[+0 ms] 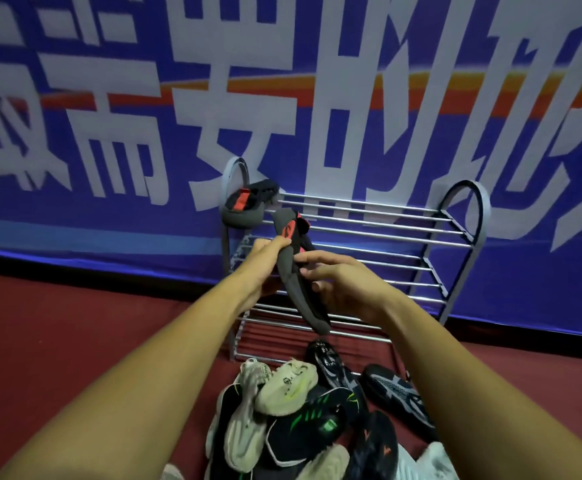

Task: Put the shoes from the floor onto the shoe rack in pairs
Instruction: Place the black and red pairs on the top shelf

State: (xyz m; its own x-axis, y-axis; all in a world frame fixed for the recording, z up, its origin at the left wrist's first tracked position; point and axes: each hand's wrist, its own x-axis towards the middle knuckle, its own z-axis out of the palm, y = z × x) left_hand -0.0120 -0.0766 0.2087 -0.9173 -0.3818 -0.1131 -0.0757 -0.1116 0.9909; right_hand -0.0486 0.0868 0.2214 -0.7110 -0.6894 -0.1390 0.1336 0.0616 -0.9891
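A dark grey shoe with red marks [300, 271] hangs in the air in front of the shoe rack [379, 233], heel up and toe down. My left hand [265, 265] grips its upper part from the left. My right hand [338, 285] holds its middle from the right, fingers curled round it. Its matching grey and red shoe [251, 207] lies on the rack's top shelf at the far left. Several more shoes lie heaped on the floor in front of the rack: cream ones [287, 384], black ones with green stripes [312, 422] and black and grey ones [395, 393].
The metal rack has several tiers of chrome bars and stands against a blue banner wall [109, 150] with large white characters. Dark red carpet [75, 323] covers the floor. The rack's lower tiers hold nothing that I can see.
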